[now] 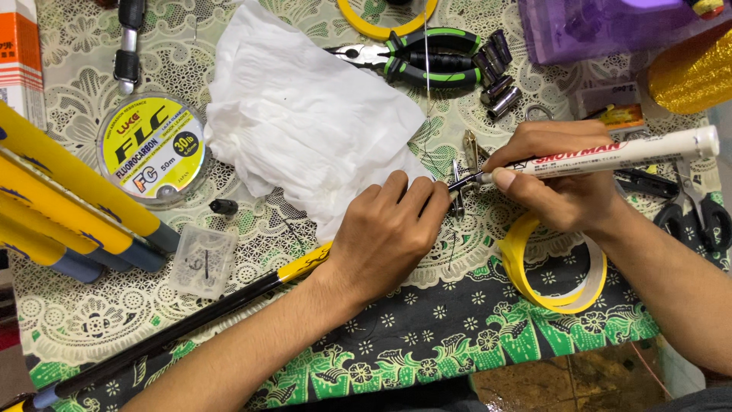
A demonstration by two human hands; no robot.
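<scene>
My left hand (385, 233) rests on the patterned cloth, its fingers pinching the thin end of a black and yellow rod (229, 301) next to a small metal guide (457, 191). My right hand (560, 179) grips a white marker pen (621, 155) and presses its tip against the rod where the left fingers hold it. A crumpled white tissue (305, 114) lies just behind the left hand. A thin line runs up from the rod tip toward the pliers.
A round spool of fishing line (152, 149), a small clear plastic box (203, 259), green-handled pliers (415, 59), several metal sleeves (496, 76), yellow tape rolls (553, 278), black scissors (690, 206), yellow rod sections (69, 202) at left and a purple box (602, 27).
</scene>
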